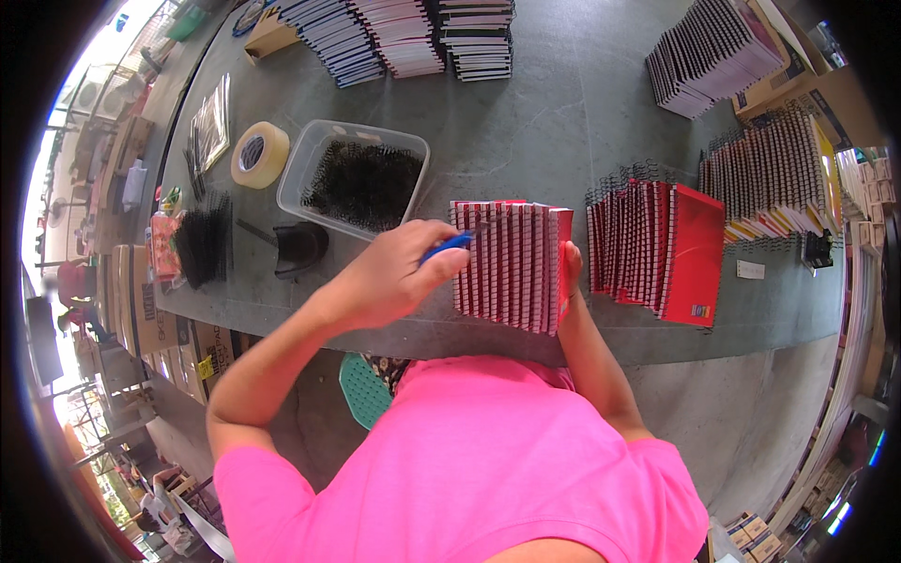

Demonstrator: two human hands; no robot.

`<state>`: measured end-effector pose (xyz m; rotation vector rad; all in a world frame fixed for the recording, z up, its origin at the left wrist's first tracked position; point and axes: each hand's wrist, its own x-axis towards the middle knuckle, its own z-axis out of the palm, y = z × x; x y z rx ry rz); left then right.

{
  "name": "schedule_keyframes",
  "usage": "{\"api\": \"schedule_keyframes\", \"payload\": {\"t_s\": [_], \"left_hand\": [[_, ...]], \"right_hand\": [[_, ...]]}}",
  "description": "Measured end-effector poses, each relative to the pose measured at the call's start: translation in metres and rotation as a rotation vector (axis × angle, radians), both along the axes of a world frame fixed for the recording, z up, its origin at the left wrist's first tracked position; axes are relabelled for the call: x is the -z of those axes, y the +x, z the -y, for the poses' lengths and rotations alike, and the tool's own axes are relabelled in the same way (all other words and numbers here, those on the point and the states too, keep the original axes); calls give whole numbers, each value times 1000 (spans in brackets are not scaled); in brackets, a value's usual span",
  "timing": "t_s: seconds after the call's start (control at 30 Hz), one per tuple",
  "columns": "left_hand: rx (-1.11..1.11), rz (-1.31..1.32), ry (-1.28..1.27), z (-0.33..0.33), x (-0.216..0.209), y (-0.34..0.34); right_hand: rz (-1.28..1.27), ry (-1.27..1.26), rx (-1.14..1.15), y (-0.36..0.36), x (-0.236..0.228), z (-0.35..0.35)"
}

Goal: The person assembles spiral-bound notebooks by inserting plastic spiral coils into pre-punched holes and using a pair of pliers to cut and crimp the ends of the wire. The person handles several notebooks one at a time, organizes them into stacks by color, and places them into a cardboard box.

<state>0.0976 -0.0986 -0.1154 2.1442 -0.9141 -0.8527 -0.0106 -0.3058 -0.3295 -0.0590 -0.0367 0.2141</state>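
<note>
My left hand point(413, 263) is closed around small blue-handled pliers point(446, 246), whose dark tip reaches over the top of a row of red spiral notebooks point(507, 267). The notebooks stand packed together, coil spines facing up, near the table's front edge. Against their right side presses my right hand point(570, 267), holding the row; most of its fingers are hidden by the notebooks. Just right of it, a second row of red spiral notebooks point(633, 244) leans over, the last one showing its red cover. Behind my left hand, a clear plastic tub point(291, 192) holds loose black coils point(364, 183).
On the left lie a tape roll point(260, 155), a black holder point(302, 250), a bundle of black coils point(204, 244) and a plastic packet point(210, 122). Notebook stacks point(404, 38) stand at the back; more notebooks point(770, 174) and cardboard boxes point(826, 103) line the right.
</note>
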Motion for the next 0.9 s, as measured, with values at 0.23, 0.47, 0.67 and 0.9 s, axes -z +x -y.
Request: {"api": "schedule_keyframes", "payload": {"t_s": [0.23, 0.47, 0.67, 0.9], "left_hand": [[-241, 665, 98, -60, 158, -53], [-218, 792, 65, -66, 175, -51], [-242, 771, 32, -70, 173, -51], [-245, 737, 14, -64, 171, -47]], "right_hand": [[-31, 13, 110, 1, -20, -7], [-107, -146, 288, 23, -100, -11], [-118, -656, 669, 25, -252, 71], [-242, -1052, 731, 116, -270, 156]]}}
